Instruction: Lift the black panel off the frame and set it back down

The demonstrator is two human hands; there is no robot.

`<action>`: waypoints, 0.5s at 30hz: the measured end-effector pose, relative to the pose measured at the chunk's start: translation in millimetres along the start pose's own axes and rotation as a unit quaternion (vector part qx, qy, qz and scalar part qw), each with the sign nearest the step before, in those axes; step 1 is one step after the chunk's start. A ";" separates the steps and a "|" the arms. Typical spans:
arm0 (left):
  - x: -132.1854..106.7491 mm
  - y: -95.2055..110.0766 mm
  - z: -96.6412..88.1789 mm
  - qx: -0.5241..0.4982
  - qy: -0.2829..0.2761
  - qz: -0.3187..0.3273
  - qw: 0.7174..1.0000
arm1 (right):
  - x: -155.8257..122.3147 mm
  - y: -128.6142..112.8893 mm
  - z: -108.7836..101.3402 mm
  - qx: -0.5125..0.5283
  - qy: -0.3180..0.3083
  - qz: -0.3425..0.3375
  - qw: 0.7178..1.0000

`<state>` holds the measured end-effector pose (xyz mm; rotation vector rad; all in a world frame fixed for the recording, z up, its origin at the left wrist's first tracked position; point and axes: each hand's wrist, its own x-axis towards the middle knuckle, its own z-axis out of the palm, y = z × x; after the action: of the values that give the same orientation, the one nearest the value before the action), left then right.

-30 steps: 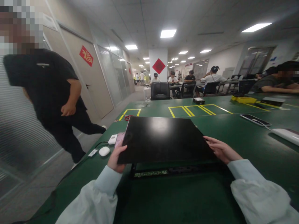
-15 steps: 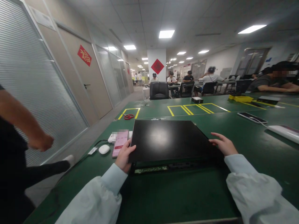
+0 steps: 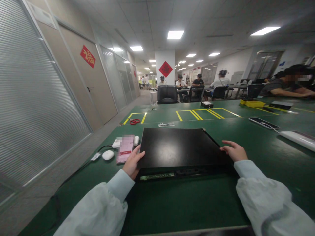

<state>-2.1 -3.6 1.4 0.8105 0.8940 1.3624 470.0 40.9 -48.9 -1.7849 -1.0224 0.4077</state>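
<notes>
A black display panel (image 3: 177, 147) is tilted in front of me, its dark face upward with a light glare on it. My left hand (image 3: 133, 161) is closed on its left edge, thumb over the face and fingers beneath. On the opposite edge, my right hand (image 3: 235, 151) grips with its fingertips, the index finger sticking out. Below the near edge a green circuit board strip (image 3: 157, 176) shows, next to black parts in shadow. The underside of the panel is hidden.
On the green table (image 3: 187, 203), a phone (image 3: 126, 149) and a white earbud case (image 3: 108, 155) lie left. Farther off are red-handled scissors (image 3: 135, 121) and a small black box (image 3: 207, 105). A phone with a cable (image 3: 263, 123) lies right. People sit beyond.
The panel's far edge sits slightly lower in view, and both hands keep their hold. A person who was walking past on the left is out of view.
</notes>
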 end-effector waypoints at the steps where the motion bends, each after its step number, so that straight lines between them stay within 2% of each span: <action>1: -0.8 0.9 1.2 0.002 -0.003 -0.003 1.000 | -0.1 -0.1 -0.2 -0.002 0.001 0.001 1.000; 6: -0.6 0.1 3.2 0.004 -0.025 -0.008 1.000 | -1.4 -1.2 -0.6 0.003 0.006 -0.020 1.000; 15: 1.9 -3.8 0.6 -0.008 -0.028 -0.010 1.000 | -8.0 -11.1 -0.3 -0.033 -0.009 -0.034 0.999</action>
<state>0.2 -1.9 -1.9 0.8217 0.8459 1.3218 460.4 36.0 -40.4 -1.8021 -1.1171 0.3536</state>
